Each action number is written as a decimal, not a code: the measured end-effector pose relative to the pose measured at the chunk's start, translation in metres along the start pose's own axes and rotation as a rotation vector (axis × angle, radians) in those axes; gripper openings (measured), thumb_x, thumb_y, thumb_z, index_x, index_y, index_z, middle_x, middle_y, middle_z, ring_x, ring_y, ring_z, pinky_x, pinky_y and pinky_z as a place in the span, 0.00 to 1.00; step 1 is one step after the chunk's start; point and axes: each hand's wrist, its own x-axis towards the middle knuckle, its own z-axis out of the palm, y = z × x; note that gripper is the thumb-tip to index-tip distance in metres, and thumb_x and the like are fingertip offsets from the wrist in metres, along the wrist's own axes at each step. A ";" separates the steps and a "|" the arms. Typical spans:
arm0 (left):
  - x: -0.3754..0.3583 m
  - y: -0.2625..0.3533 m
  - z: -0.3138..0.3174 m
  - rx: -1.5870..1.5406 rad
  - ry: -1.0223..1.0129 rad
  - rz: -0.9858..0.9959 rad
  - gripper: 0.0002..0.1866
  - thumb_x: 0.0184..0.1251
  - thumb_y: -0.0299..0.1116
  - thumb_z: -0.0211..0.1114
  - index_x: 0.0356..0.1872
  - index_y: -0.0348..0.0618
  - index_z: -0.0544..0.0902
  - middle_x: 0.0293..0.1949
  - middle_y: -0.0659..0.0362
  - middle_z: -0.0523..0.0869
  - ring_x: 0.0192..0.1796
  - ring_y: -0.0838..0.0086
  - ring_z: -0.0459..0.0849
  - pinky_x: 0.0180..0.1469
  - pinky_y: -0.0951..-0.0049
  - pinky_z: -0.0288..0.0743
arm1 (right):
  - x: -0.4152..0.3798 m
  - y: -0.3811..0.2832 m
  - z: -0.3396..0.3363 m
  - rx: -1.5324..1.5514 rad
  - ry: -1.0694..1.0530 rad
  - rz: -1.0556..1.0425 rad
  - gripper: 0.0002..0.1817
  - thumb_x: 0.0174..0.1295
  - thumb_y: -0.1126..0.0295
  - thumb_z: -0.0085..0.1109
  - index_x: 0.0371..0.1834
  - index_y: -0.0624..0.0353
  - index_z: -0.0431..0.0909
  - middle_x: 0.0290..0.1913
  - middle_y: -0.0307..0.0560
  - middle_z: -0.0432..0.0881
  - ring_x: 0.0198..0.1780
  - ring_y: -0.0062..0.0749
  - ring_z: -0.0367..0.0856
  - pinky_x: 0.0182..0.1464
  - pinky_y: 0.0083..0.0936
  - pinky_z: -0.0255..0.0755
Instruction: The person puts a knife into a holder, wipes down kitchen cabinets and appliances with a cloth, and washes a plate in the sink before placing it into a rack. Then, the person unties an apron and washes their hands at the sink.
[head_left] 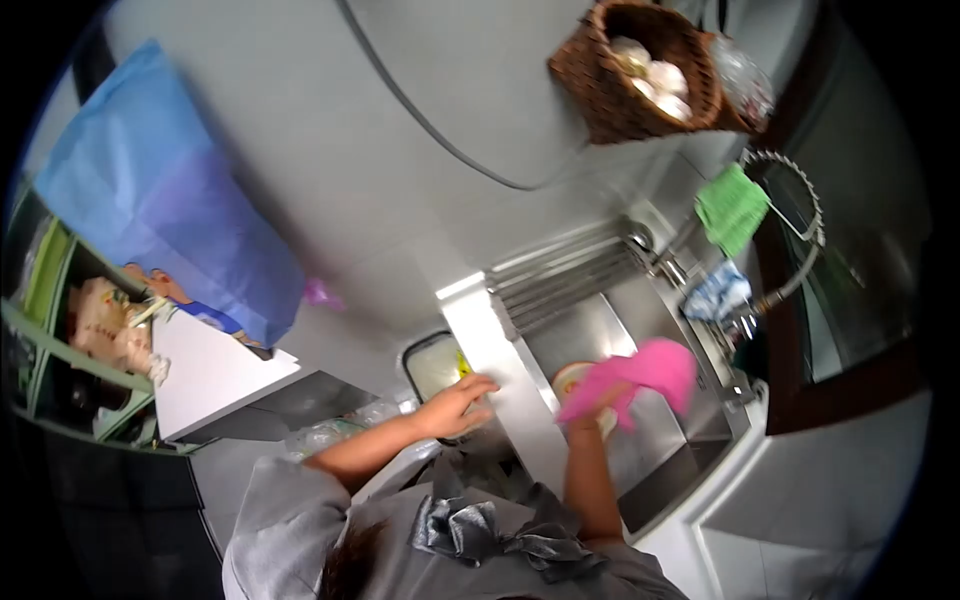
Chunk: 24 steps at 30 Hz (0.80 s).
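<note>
My right hand (598,402) is over the sink (650,450), closed on a bright pink cloth (650,372). The cloth hangs forward to the right and hides most of my fingers. Partly beneath it in the basin is a round pale dish with an orange-brown tint (568,378). My left hand (456,407) is by the steel counter strip (490,345) left of the basin. Its fingers are slightly bent and apart, with nothing visible in them. Just beyond them is a dark-rimmed bin (412,350) with a pale liner and something yellow inside.
A steel drying rack (570,275) spans the back of the sink. A green cloth (732,210) and a blue-white cloth (716,292) hang near the faucet (740,325). A woven basket (590,80) of garlic-like bulbs hangs on the wall. A blue bag (170,190) stands at left.
</note>
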 end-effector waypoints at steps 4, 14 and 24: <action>-0.055 -0.013 -0.011 0.013 0.140 -0.195 0.21 0.59 0.35 0.58 0.54 0.45 0.69 0.51 0.53 0.69 0.43 0.69 0.77 0.43 0.72 0.72 | -0.012 0.127 0.124 -0.498 -0.505 -0.038 0.17 0.63 0.61 0.37 0.47 0.61 0.65 0.45 0.50 0.61 0.47 0.39 0.57 0.51 0.33 0.52; -0.214 -0.040 -0.058 -0.043 0.545 -0.520 0.20 0.55 0.32 0.61 0.50 0.41 0.72 0.49 0.52 0.71 0.43 0.66 0.78 0.42 0.72 0.74 | 0.070 0.143 0.327 -1.113 0.126 -0.836 0.35 0.55 0.58 0.44 0.64 0.61 0.47 0.65 0.61 0.48 0.67 0.54 0.41 0.65 0.50 0.29; -0.266 -0.074 -0.093 -0.160 0.471 -0.688 0.17 0.57 0.32 0.60 0.48 0.38 0.73 0.45 0.50 0.75 0.42 0.65 0.80 0.41 0.71 0.75 | 0.054 0.092 0.388 -1.162 -0.423 -1.307 0.30 0.54 0.56 0.45 0.60 0.58 0.60 0.63 0.63 0.53 0.66 0.61 0.41 0.58 0.65 0.32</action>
